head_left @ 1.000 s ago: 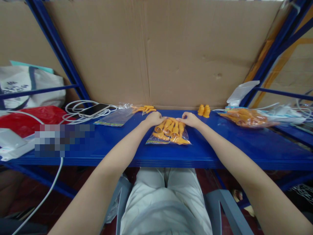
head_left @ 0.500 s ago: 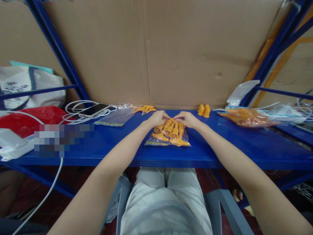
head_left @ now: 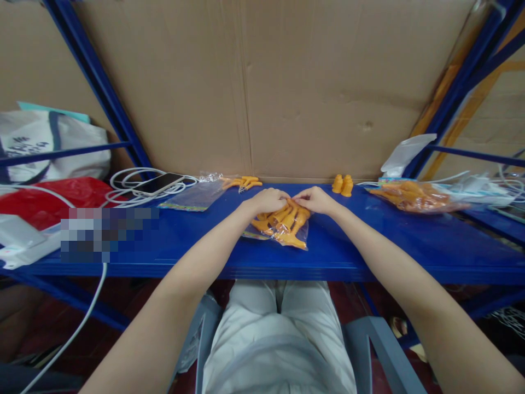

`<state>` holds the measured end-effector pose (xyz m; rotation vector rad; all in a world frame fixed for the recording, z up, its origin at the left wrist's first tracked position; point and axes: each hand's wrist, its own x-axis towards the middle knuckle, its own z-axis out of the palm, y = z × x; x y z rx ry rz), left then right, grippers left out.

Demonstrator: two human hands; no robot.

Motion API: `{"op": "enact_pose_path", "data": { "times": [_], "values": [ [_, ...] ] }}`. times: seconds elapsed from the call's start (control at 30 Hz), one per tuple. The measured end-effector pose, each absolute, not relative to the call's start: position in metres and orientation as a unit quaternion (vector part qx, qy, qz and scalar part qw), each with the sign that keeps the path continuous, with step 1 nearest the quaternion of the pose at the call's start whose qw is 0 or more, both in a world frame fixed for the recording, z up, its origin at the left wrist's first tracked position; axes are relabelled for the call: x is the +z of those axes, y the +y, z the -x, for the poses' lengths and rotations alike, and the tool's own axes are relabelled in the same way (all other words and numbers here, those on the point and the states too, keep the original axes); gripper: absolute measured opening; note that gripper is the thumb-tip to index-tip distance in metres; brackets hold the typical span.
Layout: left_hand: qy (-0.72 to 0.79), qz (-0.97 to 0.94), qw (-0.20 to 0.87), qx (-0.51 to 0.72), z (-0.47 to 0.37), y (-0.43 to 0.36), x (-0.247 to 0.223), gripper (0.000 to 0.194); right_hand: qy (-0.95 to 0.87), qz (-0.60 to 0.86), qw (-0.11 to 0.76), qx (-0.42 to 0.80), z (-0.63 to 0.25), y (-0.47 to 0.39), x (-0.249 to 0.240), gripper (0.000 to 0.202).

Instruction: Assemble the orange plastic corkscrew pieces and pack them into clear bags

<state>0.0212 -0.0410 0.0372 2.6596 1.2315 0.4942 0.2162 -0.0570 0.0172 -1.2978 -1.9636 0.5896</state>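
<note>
A clear plastic bag of orange parts (head_left: 289,223) lies near the front of the blue table, its top edge towards the back. My left hand (head_left: 271,201) is closed on the bag's top from the left, and my right hand (head_left: 312,200) pinches the same edge from the right, with the fingertips of both close together. Several orange pieces, some flared like cones, show through the film below my fingers. Behind my left hand lie loose orange pieces (head_left: 248,182), and small orange cones (head_left: 342,185) stand behind my right hand.
On the left of the blue table (head_left: 394,241) are a flat clear bag (head_left: 194,196), a phone (head_left: 159,185), coiled white cable, red plastic (head_left: 77,198) and a white power strip (head_left: 24,249). Another bag of orange parts (head_left: 414,196) lies right. Cardboard stands behind.
The bag has turned and bunched up between my hands, its lower edge shifting left and tilting. My left hand has moved slightly right over the bag, closer to my right hand.
</note>
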Motion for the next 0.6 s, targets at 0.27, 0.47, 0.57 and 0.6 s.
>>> {"op": "enact_pose_path", "data": {
  "times": [0.27, 0.47, 0.57, 0.6],
  "values": [
    [0.409, -0.902, -0.021, 0.139, -0.028, -0.052, 0.033, 0.044, -0.556, 0.531, 0.481, 0.421, -0.214, -0.072, 0.034, 0.026],
    [0.398, -0.902, -0.013, 0.167, -0.033, -0.054, 0.029, 0.043, -0.484, 0.605, 0.419, 0.473, -0.214, -0.07, 0.032, 0.035],
    [0.403, -0.897, -0.009, 0.18, -0.035, -0.053, 0.027, 0.043, -0.464, 0.61, 0.371, 0.524, -0.216, -0.069, 0.031, 0.033],
    [0.404, -0.896, -0.004, 0.185, -0.035, -0.052, 0.027, 0.043, -0.459, 0.607, 0.364, 0.537, -0.218, -0.068, 0.03, 0.033]
  ]
}}
